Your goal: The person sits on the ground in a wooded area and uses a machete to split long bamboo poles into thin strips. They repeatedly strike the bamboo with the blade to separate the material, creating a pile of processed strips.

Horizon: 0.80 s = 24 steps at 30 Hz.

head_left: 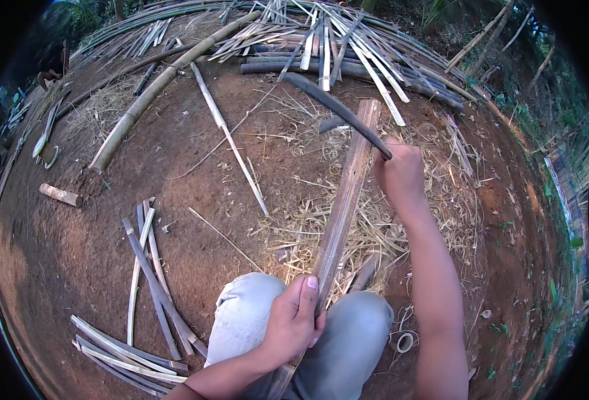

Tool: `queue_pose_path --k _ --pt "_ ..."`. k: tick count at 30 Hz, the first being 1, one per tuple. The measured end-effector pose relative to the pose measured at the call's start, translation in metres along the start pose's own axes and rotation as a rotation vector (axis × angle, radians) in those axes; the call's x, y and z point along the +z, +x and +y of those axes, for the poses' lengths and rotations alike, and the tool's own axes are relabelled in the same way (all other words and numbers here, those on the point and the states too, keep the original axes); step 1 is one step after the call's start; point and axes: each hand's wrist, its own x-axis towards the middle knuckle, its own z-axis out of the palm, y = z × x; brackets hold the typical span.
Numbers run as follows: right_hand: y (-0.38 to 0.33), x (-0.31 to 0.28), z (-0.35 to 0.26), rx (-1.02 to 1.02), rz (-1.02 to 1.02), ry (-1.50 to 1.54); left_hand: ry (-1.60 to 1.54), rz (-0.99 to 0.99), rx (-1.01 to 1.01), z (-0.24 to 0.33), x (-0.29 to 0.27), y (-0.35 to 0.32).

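My left hand (296, 315) is closed around the lower part of a long brown split bamboo slat (341, 212), just above my knees. The slat slants up and away from me, its lower end running down between my legs. In my right hand (401, 175) is a machete (334, 105) with a dark, slightly curved blade; its handle is hidden in the fist. The blade crosses the slat near its far end and points up to the left. Whether the edge touches the slat, I cannot tell.
Pale shavings (368, 230) cover the soil beyond my knees. Split strips (153, 287) lie at the left, more (124, 353) at lower left. A long bamboo pole (174, 70) and a thin stick (228, 133) lie farther off. Stacked poles (368, 70) and pale strips fill the back.
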Motion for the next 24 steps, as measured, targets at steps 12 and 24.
queue_pose_path --k 12,24 --pt "-0.033 0.004 0.003 0.482 -0.135 0.344 -0.165 -0.089 -0.079 0.006 -0.015 0.002" --pt "-0.159 -0.029 -0.097 -0.231 -0.187 0.320 -0.265 -0.171 -0.203 0.003 -0.025 0.036"
